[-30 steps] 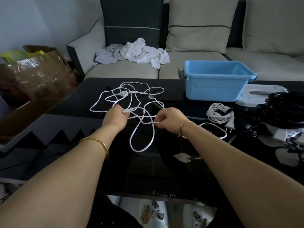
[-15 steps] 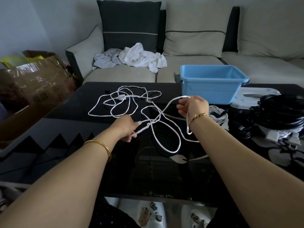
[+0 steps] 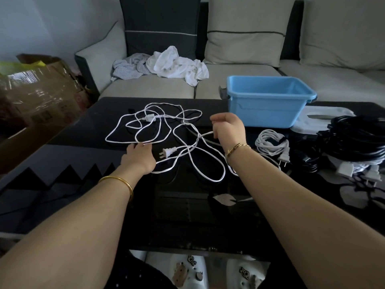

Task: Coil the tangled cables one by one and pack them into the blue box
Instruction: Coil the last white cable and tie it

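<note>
A tangled white cable (image 3: 158, 130) sprawls over the black glass table (image 3: 83, 130), its two-pin plug (image 3: 166, 153) lying loose between my hands. My left hand (image 3: 139, 157) lies low on the table, fingers stretched forward and touching a near loop of the cable. My right hand (image 3: 229, 130) is raised just left of the blue box (image 3: 266, 109), fingers curled, pinching a strand that runs back into the tangle. The blue box stands at the table's far side with nothing visible inside it.
A coiled white cable (image 3: 270, 143) with its plug lies right of my right hand. A heap of black cables (image 3: 354, 140) and a white lid (image 3: 325, 115) fill the right side. A cardboard box (image 3: 37, 94) stands left; a sofa with clothes (image 3: 177, 65) is behind.
My left hand let go of the plug end, which now lies on the table, and moved forward to the near loop. My right hand dropped slightly, still holding its strand.
</note>
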`<state>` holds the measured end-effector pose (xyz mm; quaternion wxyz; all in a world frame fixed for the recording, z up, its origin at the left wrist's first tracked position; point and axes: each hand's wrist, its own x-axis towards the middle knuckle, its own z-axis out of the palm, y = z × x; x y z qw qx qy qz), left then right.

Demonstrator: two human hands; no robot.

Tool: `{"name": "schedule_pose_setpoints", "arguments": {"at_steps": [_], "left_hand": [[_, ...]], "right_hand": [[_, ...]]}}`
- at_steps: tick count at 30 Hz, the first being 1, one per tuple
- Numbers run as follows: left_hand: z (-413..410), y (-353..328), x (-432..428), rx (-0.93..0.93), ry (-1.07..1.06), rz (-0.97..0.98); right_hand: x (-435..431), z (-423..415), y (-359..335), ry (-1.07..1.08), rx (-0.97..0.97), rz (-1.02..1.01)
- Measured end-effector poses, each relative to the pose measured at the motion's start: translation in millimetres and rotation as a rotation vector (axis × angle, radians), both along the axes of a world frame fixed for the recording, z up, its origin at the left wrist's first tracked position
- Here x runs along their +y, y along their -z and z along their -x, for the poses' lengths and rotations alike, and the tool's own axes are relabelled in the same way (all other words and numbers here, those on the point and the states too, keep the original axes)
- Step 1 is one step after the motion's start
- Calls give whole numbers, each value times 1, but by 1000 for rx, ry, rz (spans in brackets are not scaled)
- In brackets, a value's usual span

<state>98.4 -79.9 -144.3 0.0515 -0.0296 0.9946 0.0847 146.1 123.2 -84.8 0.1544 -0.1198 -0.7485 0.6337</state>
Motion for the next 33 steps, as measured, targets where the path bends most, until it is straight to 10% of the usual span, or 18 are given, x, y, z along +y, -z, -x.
{"name": "schedule_pose_setpoints", "arguments": {"at_steps": [26, 33], "left_hand": [[12, 3, -4, 107, 41, 154], [9, 0, -3, 150, 133, 8]], "right_hand": [[-13, -9, 10, -166, -15, -1116], [-21, -7, 9, -213, 77, -1096]]}}
